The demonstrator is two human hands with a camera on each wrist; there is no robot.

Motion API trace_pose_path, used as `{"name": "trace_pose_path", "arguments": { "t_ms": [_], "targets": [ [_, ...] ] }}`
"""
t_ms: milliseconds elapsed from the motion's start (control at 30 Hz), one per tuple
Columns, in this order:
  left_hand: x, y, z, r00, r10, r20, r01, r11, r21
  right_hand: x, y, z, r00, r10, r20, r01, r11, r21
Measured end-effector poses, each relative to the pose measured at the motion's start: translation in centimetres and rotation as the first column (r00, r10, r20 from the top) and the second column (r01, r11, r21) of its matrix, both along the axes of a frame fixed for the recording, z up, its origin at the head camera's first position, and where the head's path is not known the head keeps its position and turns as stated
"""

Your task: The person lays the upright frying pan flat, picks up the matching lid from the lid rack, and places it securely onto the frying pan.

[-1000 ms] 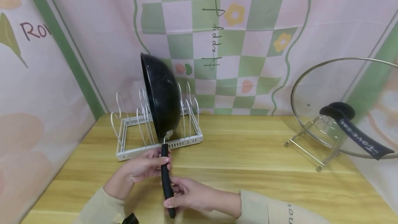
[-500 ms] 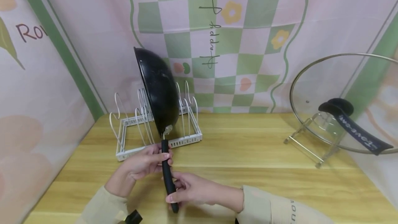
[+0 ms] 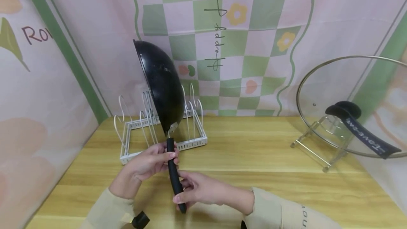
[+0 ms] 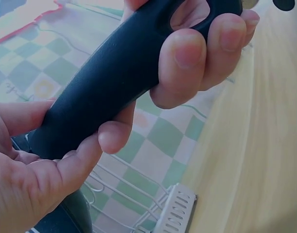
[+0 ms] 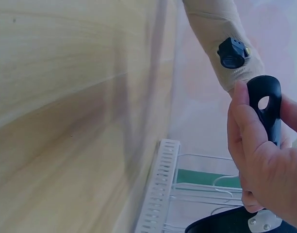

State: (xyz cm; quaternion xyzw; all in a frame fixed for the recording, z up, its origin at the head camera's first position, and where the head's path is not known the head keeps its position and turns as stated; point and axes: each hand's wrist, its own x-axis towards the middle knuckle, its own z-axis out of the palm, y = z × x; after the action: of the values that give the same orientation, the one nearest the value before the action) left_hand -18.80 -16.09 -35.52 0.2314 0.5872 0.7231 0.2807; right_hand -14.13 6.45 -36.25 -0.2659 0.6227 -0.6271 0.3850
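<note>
A black wok (image 3: 162, 80) stands on edge over the white wire rack (image 3: 192, 145), its opening facing left and its upper rim leaning left. Its long black handle (image 3: 174, 176) points toward me. My left hand (image 3: 151, 162) grips the handle near the wok, thumb across the top. Farther down, my right hand (image 3: 198, 188) holds the handle close to its tip. In the left wrist view, fingers curl about the dark handle (image 4: 100, 77). A hole shows in the handle's end (image 5: 266, 104) in the right wrist view, and a metal bracket (image 5: 265, 221) joins the wok.
Wire dividers (image 3: 120, 123) rise from the rack on both sides of the wok. To the right, a large glass lid (image 3: 313, 91) with a black knob leans on a small metal stand (image 3: 313, 153). A patterned cloth (image 3: 235, 56) hangs behind the wooden table (image 3: 251, 144).
The wok has risen a little in the rack, its top tipping further left. The handle has come up with both hands and its tip has swung slightly right.
</note>
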Motion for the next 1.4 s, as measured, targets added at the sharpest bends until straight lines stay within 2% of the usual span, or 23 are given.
{"name": "trace_pose_path", "arguments": {
  "t_ms": [533,767,1400],
  "targets": [
    [0.3,0.2,1.2,0.999,-0.004,-0.039,0.004,1.000,0.008,-0.3,0.5,1.2,0.999,0.043,0.003,-0.043,0.999,-0.015],
    [0.6,0.5,2.0,0.999,0.009,-0.044,-0.008,1.000,0.015,-0.2,0.6,1.4,0.999,0.043,-0.001,-0.043,0.999,-0.021],
    [0.7,1.1,2.9,0.995,0.045,-0.084,-0.043,0.999,0.019,-0.2,1.0,2.2,0.998,0.066,-0.010,-0.066,0.997,-0.047]
  ]
}}
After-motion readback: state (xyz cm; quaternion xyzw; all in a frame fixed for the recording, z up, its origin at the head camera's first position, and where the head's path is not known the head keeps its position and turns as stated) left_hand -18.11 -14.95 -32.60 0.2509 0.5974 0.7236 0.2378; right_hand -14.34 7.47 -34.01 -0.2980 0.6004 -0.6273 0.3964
